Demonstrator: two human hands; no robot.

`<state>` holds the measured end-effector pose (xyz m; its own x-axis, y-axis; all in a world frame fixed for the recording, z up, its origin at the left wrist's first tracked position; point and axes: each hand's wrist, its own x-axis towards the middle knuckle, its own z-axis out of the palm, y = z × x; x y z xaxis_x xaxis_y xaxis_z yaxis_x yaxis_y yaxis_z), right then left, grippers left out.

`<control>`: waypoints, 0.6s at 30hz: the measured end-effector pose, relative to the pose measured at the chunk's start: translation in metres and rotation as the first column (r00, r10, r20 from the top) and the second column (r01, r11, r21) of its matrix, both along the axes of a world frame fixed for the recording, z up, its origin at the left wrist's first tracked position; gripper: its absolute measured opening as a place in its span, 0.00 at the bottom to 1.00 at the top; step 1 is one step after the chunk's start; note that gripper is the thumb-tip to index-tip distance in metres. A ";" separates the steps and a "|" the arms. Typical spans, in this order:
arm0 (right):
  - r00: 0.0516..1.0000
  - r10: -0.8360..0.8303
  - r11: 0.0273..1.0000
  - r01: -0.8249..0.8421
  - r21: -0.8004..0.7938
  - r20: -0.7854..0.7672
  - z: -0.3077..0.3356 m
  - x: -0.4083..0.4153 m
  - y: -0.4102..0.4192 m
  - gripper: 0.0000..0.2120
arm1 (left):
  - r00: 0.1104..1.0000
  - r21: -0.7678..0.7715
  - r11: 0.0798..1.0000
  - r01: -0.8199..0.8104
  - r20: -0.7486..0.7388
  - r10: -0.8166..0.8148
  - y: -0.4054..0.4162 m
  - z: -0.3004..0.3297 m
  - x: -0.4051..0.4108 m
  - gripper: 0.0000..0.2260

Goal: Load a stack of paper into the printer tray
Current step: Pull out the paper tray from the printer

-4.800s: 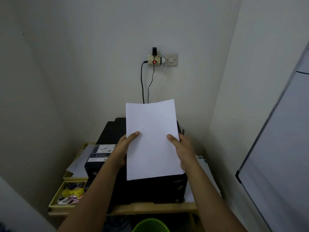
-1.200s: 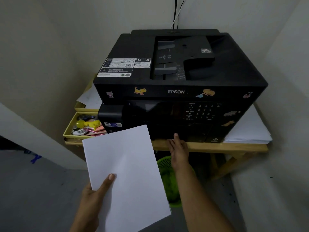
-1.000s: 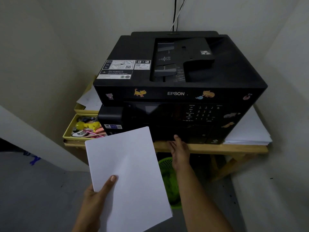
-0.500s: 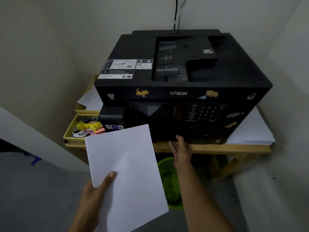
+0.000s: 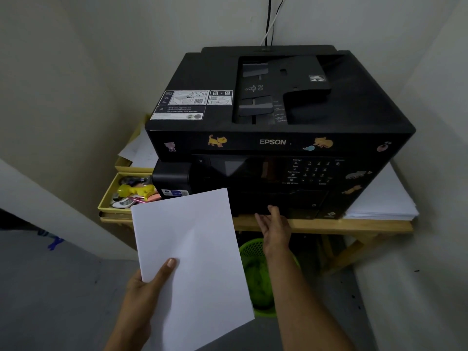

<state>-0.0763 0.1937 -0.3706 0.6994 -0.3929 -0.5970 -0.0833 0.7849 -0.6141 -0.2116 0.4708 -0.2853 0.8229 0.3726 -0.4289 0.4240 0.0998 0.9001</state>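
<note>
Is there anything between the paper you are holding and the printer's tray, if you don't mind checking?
Yes: the tray front, low on the Epson printer, looks closed. The right hand reaches for it; the left hand holds the paper stack clear.

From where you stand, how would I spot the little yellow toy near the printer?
Find the big black printer on the wooden table. At its left sits a shallow yellow tray of small odds and ends. The yellow toy lies in that tray, the brightest piece there, beside a pink item.
</note>
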 end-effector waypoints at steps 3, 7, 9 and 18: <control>0.999 -0.032 0.999 0.032 0.012 0.002 0.000 -0.002 0.005 0.11 | 1.000 0.006 1.000 0.001 -0.002 -0.001 0.000 0.001 0.002 0.17; 0.998 -0.058 0.998 0.058 0.017 0.001 0.000 0.001 0.006 0.11 | 1.000 0.008 1.000 -0.004 -0.013 0.004 0.000 0.001 0.004 0.18; 0.998 -0.067 0.998 0.067 0.001 0.006 0.001 -0.001 0.007 0.10 | 1.000 0.007 1.000 -0.004 -0.016 0.004 -0.001 0.002 0.005 0.18; 0.999 -0.032 0.999 0.031 -0.043 -0.015 -0.009 -0.019 0.005 0.09 | 1.000 0.006 1.000 0.007 0.001 -0.007 -0.006 0.011 0.005 0.14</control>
